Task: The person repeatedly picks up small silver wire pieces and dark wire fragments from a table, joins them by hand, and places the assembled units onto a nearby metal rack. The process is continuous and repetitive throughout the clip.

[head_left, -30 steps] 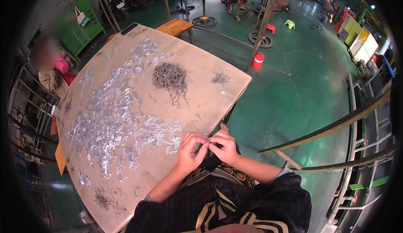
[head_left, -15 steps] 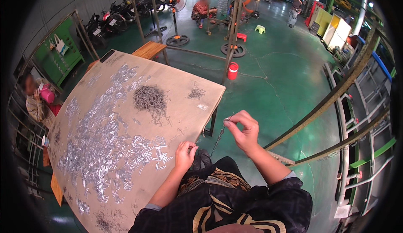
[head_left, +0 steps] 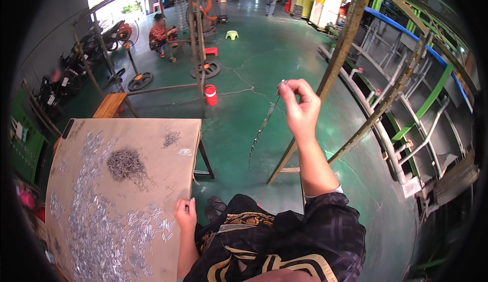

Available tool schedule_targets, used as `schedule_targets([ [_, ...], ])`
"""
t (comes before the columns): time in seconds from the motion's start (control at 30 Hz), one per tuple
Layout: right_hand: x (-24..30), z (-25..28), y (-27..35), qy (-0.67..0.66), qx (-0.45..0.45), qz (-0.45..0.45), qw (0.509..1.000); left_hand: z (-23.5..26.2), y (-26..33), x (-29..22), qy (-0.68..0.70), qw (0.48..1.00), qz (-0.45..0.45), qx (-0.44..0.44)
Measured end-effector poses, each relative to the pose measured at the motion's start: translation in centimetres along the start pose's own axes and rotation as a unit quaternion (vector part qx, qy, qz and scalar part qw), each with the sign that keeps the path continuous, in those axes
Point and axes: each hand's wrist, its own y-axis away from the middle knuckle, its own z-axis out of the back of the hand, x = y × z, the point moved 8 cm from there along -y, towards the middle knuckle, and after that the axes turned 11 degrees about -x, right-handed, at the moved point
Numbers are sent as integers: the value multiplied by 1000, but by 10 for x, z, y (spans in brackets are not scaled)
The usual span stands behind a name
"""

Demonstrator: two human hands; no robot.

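My right hand point(head_left: 303, 104) is raised over the floor, right of the table, thumb and fingers pinched on the top of a thin metal chain point(head_left: 261, 131). The chain hangs down in a slanting curve, its lower end free. By the right edge of the cardboard-covered table point(head_left: 157, 128) my left hand point(head_left: 185, 215) is closed, fingers curled; what it holds, if anything, is too small to name. Many small shiny silver strips point(head_left: 94, 221) lie scattered across the table. Behind them sits a heap of dark bent wire pieces point(head_left: 123, 164), with a smaller wire pile point(head_left: 171, 139) near the far right corner.
A metal frame post point(head_left: 335, 53) slants up at my right, before a rack of pipes point(head_left: 376, 114). Past the table stand a red jug point(head_left: 210, 95), a red stool point(head_left: 211, 51), a green stool point(head_left: 232, 35) and a fan base point(head_left: 205, 70). A person point(head_left: 159, 35) crouches farther back.
My right hand has risen and moved away from my left hand, carrying the chain, which now swings aslant. My view has turned right, so the table sits farther left.
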Motion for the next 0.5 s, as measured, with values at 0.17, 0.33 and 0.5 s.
schedule_targets([
  [0.17,-7,57,-54,16,-78,0,997,-1,-2,-5,2,1000,-15,9],
  [0.33,-2,96,-116,87,-99,64,989,-2,-1,-5,0,999,-41,9],
  [0.5,4,133,-178,146,-100,83,981,-2,-1,-4,3,1000,-13,10],
])
